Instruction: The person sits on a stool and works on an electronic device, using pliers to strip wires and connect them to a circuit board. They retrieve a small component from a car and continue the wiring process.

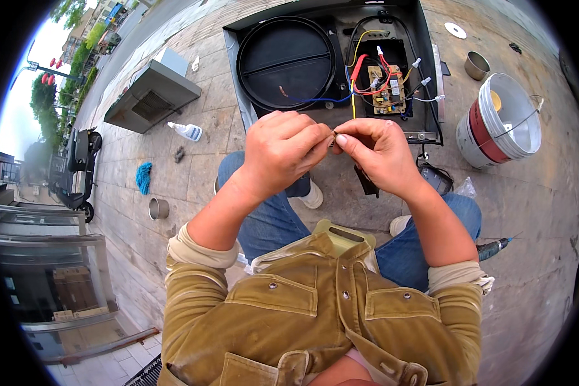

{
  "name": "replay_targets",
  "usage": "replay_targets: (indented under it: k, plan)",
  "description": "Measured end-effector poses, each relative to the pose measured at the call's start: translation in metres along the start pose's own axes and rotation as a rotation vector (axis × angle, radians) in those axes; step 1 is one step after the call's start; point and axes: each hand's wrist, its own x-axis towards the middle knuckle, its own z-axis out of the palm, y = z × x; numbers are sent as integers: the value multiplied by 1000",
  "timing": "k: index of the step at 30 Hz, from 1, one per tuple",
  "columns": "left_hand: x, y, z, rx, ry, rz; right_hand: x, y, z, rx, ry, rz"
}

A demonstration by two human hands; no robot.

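My left hand [282, 147] and my right hand [381, 153] meet in front of me, fingertips pinched together. A tiny dark piece shows between them, too small to make out. Just beyond lies an opened metal appliance housing [231, 61] with a round black cover [286, 55]. On its right side sits a circuit board [387, 96] with red, black, yellow and white-tipped wires. A yellow wire [353, 108] runs down behind my right hand, and a blue wire [321, 100] crosses the housing. Below my right hand a flat black strip [367, 183] is partly visible.
To the right stand a white bucket [489, 122] and a metal cup [477, 65]; a power drill [493, 248] lies nearer. On the left are a grey metal box [151, 96], a white bottle [186, 132], a blue cloth [143, 178] and another cup [159, 208].
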Motion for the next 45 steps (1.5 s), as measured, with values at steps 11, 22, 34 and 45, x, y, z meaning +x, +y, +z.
replay_targets:
  k: [11, 22, 34, 45]
  plan:
    - [0, -2, 2, -49, -61, 11, 2, 2, -8, 47, -70, 61]
    - [-3, -7, 6, -100, 65, 0, 3, 1, -12, 125, -98, 117]
    - [11, -9, -2, -112, -113, 104, 6, 9, -17, 192, -147, 160]
    - [9, -1, 1, -31, -169, 85, 4, 15, -14, 123, -118, 60]
